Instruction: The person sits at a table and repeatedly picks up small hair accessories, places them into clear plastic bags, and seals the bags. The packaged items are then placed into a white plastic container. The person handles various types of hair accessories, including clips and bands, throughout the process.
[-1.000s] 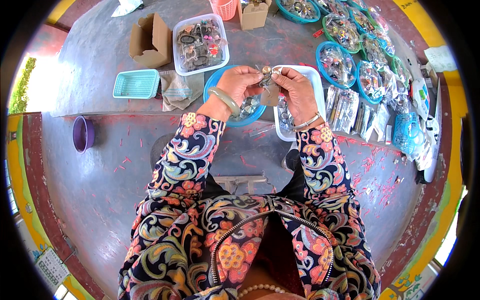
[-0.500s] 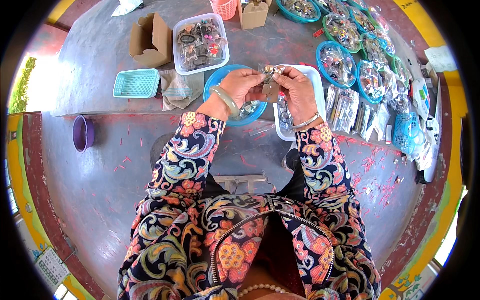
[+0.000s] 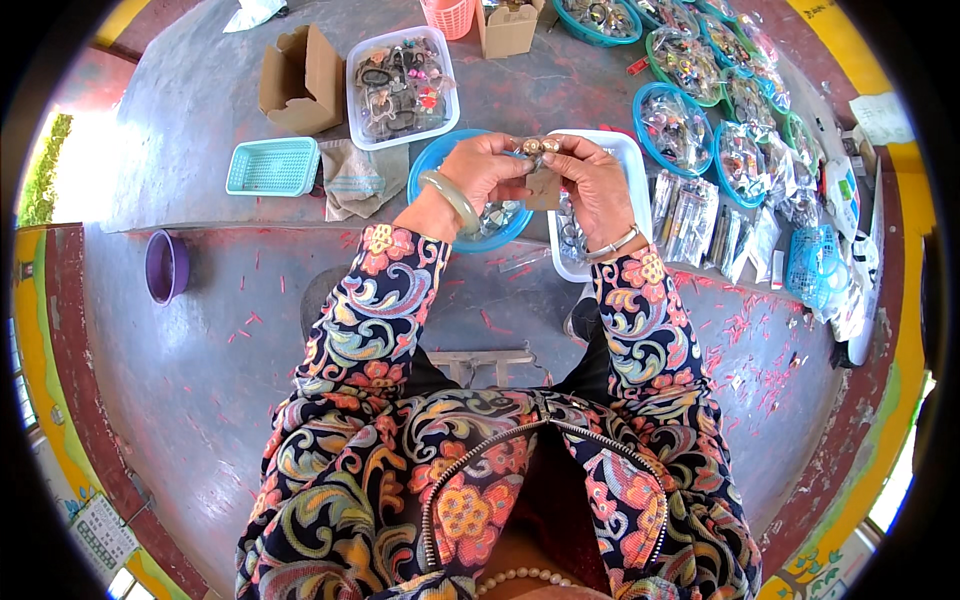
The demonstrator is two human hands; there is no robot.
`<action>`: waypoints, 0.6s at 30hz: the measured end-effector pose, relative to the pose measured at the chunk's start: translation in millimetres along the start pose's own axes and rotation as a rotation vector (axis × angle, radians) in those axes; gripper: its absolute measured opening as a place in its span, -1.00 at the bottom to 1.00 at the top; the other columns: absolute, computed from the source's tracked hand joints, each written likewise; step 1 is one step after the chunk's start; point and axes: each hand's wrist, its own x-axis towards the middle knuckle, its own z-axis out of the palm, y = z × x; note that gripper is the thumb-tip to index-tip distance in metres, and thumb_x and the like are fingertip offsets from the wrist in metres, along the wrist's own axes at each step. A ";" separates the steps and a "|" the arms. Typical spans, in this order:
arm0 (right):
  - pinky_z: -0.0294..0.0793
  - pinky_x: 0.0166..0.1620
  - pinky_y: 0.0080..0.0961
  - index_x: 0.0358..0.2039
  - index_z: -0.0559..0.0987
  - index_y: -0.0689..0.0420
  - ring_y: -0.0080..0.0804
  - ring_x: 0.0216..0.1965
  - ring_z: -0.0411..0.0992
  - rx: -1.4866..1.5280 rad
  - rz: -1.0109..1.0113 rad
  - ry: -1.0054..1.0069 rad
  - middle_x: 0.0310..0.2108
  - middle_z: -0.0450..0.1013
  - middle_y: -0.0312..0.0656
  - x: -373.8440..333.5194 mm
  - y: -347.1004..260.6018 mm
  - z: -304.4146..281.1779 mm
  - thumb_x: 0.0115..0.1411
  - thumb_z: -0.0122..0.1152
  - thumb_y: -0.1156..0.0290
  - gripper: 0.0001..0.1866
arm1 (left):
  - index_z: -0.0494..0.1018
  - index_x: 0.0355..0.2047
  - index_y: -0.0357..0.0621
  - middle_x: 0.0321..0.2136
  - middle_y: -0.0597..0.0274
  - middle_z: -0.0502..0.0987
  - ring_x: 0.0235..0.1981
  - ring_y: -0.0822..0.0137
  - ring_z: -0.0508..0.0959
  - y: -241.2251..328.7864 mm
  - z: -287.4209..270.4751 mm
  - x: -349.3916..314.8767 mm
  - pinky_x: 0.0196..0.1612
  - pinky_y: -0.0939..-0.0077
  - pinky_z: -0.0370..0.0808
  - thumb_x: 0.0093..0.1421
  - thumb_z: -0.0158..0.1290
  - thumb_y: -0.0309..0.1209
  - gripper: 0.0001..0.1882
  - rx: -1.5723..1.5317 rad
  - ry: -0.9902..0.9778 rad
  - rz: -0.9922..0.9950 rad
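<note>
A small brown card (image 3: 543,190) with shiny gold-coloured beads (image 3: 540,146) along its top is held up between my two hands. My left hand (image 3: 475,172) pinches its left side with thumb and fingers. On the other side, the thumb and fingers of my right hand (image 3: 592,185) grip it near the beads. Below the left hand lies a round blue basin (image 3: 424,158) holding small packaged pieces, partly covered by that hand. A white tray (image 3: 634,165) sits under the right hand, with small dark items partly in view.
A white tub (image 3: 452,80) of hair ties stands beyond, beside a cardboard box (image 3: 302,82). Left are a turquoise basket (image 3: 270,188), a grey cloth (image 3: 352,178) and a purple bucket (image 3: 168,266). Filled baskets (image 3: 676,128) and clear packets (image 3: 685,215) crowd the right.
The beads at the card's top have turned to show their gold faces, and the card has shifted slightly. Both hands stay in nearly the same place, still gripping it.
</note>
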 end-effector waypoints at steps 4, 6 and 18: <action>0.34 -0.24 -0.71 -0.32 0.49 0.28 -0.58 -0.36 0.38 -0.009 0.037 0.003 -0.40 0.45 -0.26 0.2 2.0 -5.5 -0.02 0.15 0.61 -0.81 | 0.42 -0.29 -0.17 -0.40 0.35 0.47 -0.39 0.54 0.48 -0.4 3.1 0.6 -0.37 0.70 0.48 0.10 0.02 -0.44 -0.84 0.022 -0.002 0.026; 0.33 -0.25 -0.72 -0.32 0.50 0.27 -0.59 -0.37 0.38 -0.030 0.055 -0.002 -0.41 0.46 -0.27 0.9 2.8 -7.7 -0.03 0.15 0.60 -0.81 | 0.42 -0.29 -0.18 -0.40 0.34 0.47 -0.38 0.53 0.48 -1.5 2.7 1.3 -0.37 0.70 0.48 0.11 0.02 -0.45 -0.85 0.016 -0.002 0.047; 0.26 -0.35 -0.72 -0.37 0.52 0.19 -0.67 -0.44 0.33 -0.067 0.053 0.019 -0.46 0.45 -0.33 -0.6 -4.3 -2.1 0.01 0.20 0.46 -0.85 | 0.38 -0.28 -0.31 -0.35 0.20 0.46 -0.31 0.40 0.50 -6.4 -0.7 6.5 -0.22 0.56 0.51 0.12 -0.04 -0.52 -0.85 -0.033 -0.026 0.101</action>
